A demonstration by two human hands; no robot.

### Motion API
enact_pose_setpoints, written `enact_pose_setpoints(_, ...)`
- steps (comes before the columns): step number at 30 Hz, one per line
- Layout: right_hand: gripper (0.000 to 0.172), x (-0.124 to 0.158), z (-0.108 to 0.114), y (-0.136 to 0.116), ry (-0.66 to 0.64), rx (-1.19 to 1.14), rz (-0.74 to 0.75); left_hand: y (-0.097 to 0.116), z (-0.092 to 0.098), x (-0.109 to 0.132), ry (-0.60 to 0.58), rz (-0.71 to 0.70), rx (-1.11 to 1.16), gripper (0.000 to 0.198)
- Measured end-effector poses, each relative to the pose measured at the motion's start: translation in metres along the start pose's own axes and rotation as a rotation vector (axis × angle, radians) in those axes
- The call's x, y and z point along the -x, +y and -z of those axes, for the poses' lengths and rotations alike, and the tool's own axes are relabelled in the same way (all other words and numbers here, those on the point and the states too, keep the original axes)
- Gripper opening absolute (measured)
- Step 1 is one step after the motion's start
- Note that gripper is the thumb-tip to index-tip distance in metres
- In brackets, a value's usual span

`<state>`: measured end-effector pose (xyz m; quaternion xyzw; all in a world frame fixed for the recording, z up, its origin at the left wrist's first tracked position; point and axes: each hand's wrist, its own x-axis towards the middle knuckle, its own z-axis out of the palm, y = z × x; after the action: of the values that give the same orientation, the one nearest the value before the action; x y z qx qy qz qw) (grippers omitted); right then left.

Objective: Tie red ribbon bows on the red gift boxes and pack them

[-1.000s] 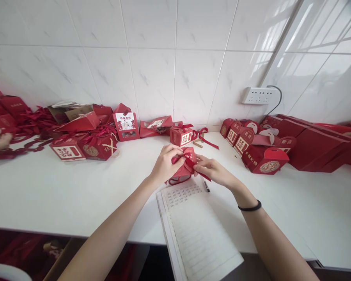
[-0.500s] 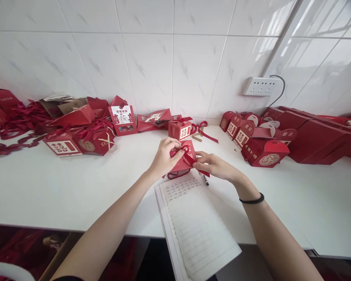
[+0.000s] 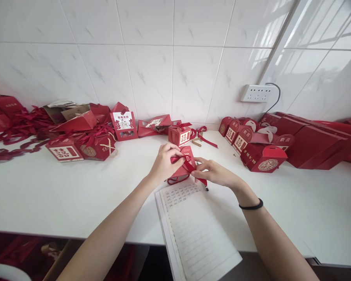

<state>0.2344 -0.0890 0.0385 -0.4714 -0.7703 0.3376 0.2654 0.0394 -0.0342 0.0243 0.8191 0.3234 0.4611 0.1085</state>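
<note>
Mid-frame, the left hand (image 3: 163,166) pinches the red ribbon (image 3: 188,164) on a small red box (image 3: 181,172) sitting on the bench (image 3: 61,195). The right hand (image 3: 215,174) pinches its other end. A hard tug could tip the box or slip the ribbon loose.

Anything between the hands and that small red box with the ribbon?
Nothing visible. The left hand and right hand are both on the red box, pinching its ribbon. The notebook lies on the near side, not between.
</note>
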Motion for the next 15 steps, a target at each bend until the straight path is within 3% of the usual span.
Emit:
enact_pose_setpoints(6, 0.034, 0.0003, -0.0004, -0.0023, -0.074, -0.010, 0.053, 0.0022, -0.0031, 0.0008, 0.056, 0.047, -0.004, 0.010)
enact_pose_setpoints(11, 0.040, 0.0005, 0.0010, -0.0006, -0.059, -0.012, 0.069, 0.0007, -0.0022, 0.0004, 0.042, 0.015, -0.006, 0.010)
enact_pose_setpoints(13, 0.045, -0.0008, 0.0015, 0.0014, 0.142, -0.025, 0.061, -0.0004, -0.0013, 0.0005, 0.037, 0.009, -0.010, 0.009)
enact_pose_setpoints(15, 0.050, -0.0029, 0.0004, 0.0021, 0.454, -0.035, 0.017, -0.0002, -0.0009, 0.0011, 0.033, 0.001, -0.014, 0.008)
